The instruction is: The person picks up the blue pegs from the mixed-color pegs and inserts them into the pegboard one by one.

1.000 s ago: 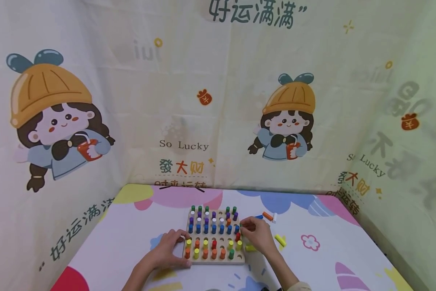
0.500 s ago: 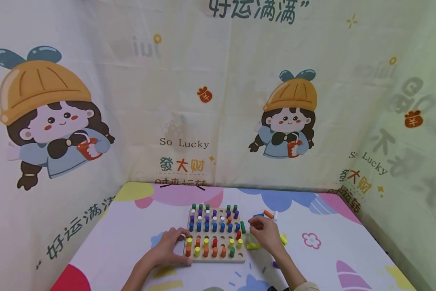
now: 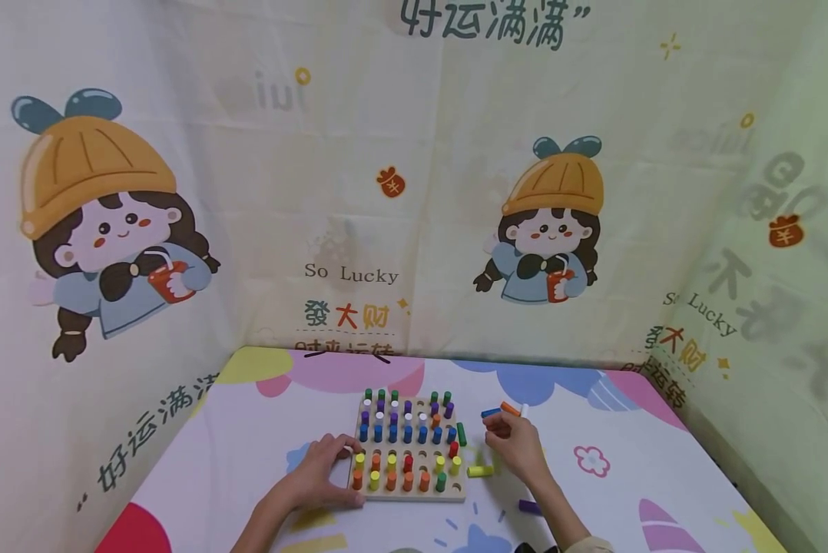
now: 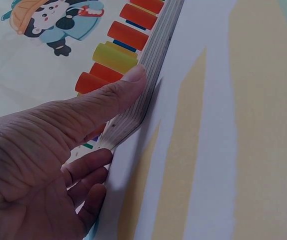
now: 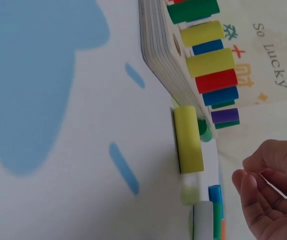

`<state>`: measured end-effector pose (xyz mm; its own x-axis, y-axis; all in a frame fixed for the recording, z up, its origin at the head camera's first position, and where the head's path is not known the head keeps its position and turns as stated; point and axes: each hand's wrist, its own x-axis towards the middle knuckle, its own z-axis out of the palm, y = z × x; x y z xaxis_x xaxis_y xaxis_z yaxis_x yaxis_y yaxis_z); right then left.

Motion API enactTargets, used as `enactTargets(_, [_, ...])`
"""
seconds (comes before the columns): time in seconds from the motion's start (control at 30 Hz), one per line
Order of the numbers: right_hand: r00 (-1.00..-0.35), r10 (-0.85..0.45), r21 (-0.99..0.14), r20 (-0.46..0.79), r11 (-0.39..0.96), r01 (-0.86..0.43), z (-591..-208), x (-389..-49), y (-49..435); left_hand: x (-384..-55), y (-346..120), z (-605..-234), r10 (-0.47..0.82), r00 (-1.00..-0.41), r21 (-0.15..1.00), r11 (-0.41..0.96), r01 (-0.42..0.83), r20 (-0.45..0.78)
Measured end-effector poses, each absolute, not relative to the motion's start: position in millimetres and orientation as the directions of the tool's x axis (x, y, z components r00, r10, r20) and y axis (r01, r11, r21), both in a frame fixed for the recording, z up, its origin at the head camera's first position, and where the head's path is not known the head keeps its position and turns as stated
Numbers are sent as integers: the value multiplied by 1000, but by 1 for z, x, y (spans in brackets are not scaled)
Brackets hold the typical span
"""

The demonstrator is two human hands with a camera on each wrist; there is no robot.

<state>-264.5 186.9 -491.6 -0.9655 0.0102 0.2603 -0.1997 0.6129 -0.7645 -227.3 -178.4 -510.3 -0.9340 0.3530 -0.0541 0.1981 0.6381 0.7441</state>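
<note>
A wooden pegboard (image 3: 414,498) stands on the table, filled with rows of coloured pegs; several holes show bare. My left hand (image 3: 315,470) grips its near left corner, the thumb (image 4: 116,95) on the front edge and the other fingers curled at the left side. To the right of the board hovers my right hand (image 3: 519,444), thumb and index tips nearly meeting, with nothing visible between them. Just beyond it lie a blue peg (image 3: 491,412), an orange peg (image 3: 510,408) and a white peg (image 3: 524,411). A green peg (image 3: 462,434) lies against the board's right edge.
A loose yellow peg (image 3: 481,471) lies between the board and my right hand. Nearer me, a purple peg (image 3: 528,507) is partly covered by my right forearm. Printed cloth walls (image 3: 414,192) enclose the table (image 3: 607,430) at the back and both sides.
My right hand has moved right, away from the board, leaving the green peg lying at its edge. The purple peg has come into view; a yellow peg at right is now covered. Left hand unchanged.
</note>
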Motion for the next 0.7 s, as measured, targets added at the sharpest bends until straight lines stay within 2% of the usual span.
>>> enactTargets(0.4, [-963,20,-743,267,641,-193,-490,-276,197,-225,-179,-511,315,-947,748,644,160,-69])
enactTargets(0.7, [-962,37,-722,270,669,-177,-491,-278,206,-226,-179,-509,335,-939,748,643,165,-81])
